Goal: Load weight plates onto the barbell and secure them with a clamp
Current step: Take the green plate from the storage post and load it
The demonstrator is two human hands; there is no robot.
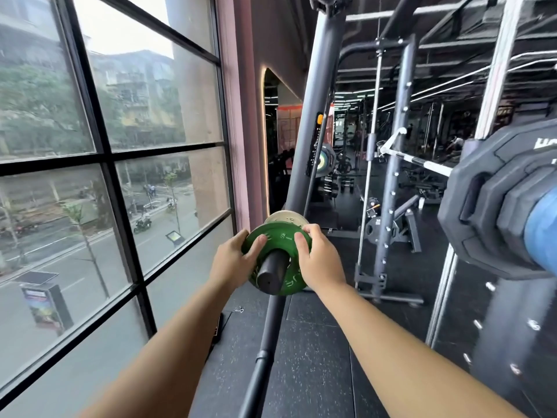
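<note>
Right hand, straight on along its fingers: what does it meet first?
The right hand grips the green plate; straight on, next is likely the pale plate behind it on the sleeve, gap unclear.

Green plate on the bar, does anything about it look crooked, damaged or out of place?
Nothing stands out. The green plate sits square on the bar sleeve, in front of a pale plate, with the left hand and right hand gripping its rim. The sleeve end in front of it is bare.
</note>
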